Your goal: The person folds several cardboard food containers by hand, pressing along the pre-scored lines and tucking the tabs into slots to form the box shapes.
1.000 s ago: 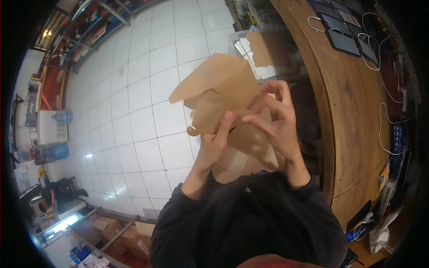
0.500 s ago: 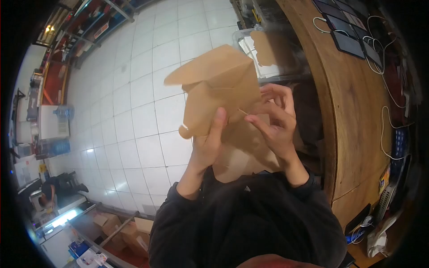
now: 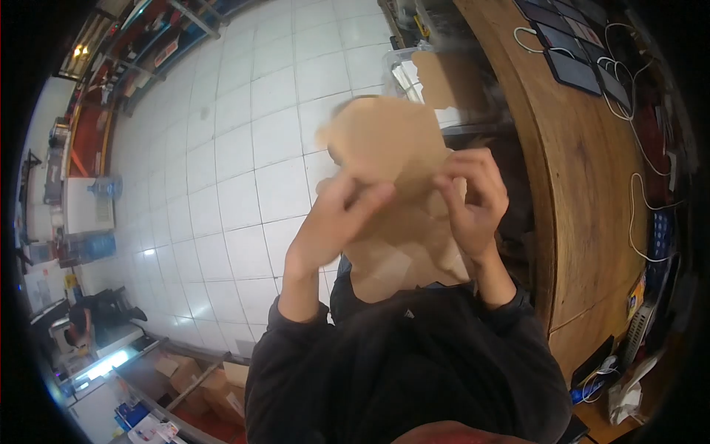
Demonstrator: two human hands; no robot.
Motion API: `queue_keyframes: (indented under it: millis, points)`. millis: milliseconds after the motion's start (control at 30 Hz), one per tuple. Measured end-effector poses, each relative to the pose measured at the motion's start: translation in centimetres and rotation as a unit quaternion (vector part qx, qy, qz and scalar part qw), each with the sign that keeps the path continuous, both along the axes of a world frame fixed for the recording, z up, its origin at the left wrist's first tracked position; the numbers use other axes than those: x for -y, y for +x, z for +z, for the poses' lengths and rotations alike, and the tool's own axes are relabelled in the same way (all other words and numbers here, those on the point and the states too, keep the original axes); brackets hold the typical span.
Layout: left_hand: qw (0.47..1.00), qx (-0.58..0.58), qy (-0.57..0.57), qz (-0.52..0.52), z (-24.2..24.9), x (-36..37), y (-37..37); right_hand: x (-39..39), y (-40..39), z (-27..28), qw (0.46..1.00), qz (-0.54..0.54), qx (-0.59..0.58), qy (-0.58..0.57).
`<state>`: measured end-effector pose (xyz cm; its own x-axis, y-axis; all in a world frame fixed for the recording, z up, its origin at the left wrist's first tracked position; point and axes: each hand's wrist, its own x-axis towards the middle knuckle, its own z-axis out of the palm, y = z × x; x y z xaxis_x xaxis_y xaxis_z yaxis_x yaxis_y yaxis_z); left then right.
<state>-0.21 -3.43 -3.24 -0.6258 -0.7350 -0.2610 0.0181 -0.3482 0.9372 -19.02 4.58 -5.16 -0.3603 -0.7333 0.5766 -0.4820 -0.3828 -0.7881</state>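
Brown cardboard box blank (image 3: 392, 148) is pinched at both side flaps by left hand (image 3: 333, 222) and right hand (image 3: 473, 200), fingers closed; judged light, bendable, best held at creases.

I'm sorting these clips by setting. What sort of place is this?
Probably a shop or small packing workspace: a curved wooden counter carries phones on charging cables, shelving lines the tiled floor's far edge, and both hands fold a brown cardboard box.
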Motion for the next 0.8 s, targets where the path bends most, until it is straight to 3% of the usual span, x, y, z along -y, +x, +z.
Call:
queue_keyframes:
  millis: [33, 67, 133, 200, 267, 300, 367, 500, 633, 800]
  points:
    - [0.987, 0.071, -0.135, -0.047, 0.9, -0.5, -0.1, 0.1, 0.2, 0.6, 0.996, -0.017, 0.078, 0.042]
    - [0.949, 0.139, -0.268, -0.092, 2.0, -0.9, -0.3, 0.3, 0.0, 1.1, 0.996, -0.022, 0.078, 0.041]
    - [0.956, 0.156, -0.229, -0.093, 3.2, -1.8, -0.7, 0.8, -0.2, 1.5, 0.998, -0.031, -0.046, 0.012]
    - [0.954, 0.145, -0.258, 0.047, 2.2, -2.9, -1.1, 0.9, 0.7, 1.1, 0.999, -0.034, -0.007, -0.002]
    - [0.959, 0.105, -0.252, 0.078, 1.7, -2.9, -1.4, 0.7, 1.1, 1.1, 0.999, -0.035, 0.03, -0.017]
    - [0.961, 0.066, -0.246, 0.108, 1.5, -2.9, -1.5, 0.6, 1.2, 1.2, 0.999, -0.028, -0.009, -0.012]
    - [0.961, 0.059, -0.251, 0.098, 1.2, -2.6, -0.8, 0.2, 1.5, 1.2, 0.999, -0.006, -0.051, -0.007]
    - [0.947, 0.069, -0.309, 0.055, 1.1, -2.1, -0.1, -0.3, 2.1, 0.1, 0.999, 0.023, -0.022, -0.008]
    - [0.96, 0.061, -0.27, 0.042, 1.2, -2.2, 0.2, -0.8, 3.0, 0.0, 0.998, 0.014, -0.065, -0.021]
    - [0.956, 0.09, -0.256, 0.114, 1.5, -3.0, 0.5, -0.7, 3.6, 0.9, 0.988, -0.013, -0.145, -0.054]
